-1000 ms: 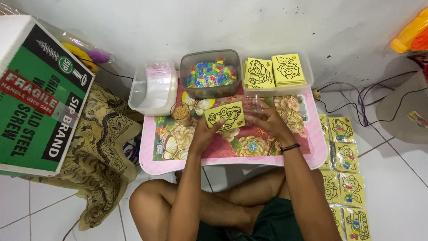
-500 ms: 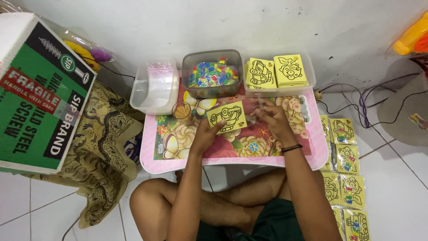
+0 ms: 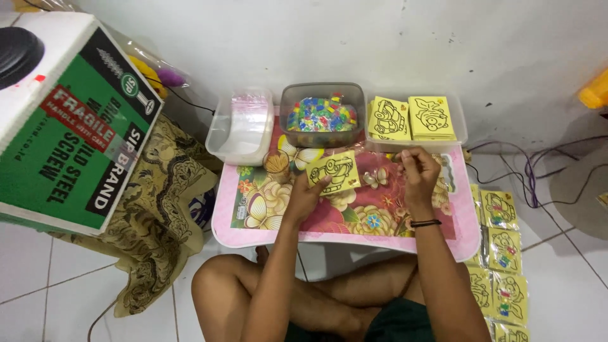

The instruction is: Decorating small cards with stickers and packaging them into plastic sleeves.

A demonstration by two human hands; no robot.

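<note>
The person sits cross-legged on white floor tiles at a low pink table (image 3: 354, 237) whose glossy top is printed with flowers and butterflies. The left hand (image 3: 306, 196) pinches a square yellow card (image 3: 333, 172) by its lower edge, fingers closed on it, holding it tilted just above the tabletop; a black line drawing covers its face. The right hand (image 3: 418, 172) is raised near the front of the shallow clear tray (image 3: 461, 123), fingertips drawn together as if around something small, though I cannot tell what, if anything, is in them. A thin black band circles that wrist.

In that tray lie two neat stacks of yellow cards (image 3: 411, 118), flat and side by side. Beside it stands a clear plastic tub (image 3: 322, 114) filled with small bright pieces in many colours, and left of that a white tub (image 3: 242, 126) holding a bundle of thin see-through bags. A small round brownish cup (image 3: 277, 164) stands on the table near the held card.

On the floor to the right runs a row of packed cards (image 3: 500, 253) in shiny sleeves. To the left, a large cardboard box (image 3: 63, 126) with a green printed side rests on a patterned brown cloth (image 3: 158, 215).
</note>
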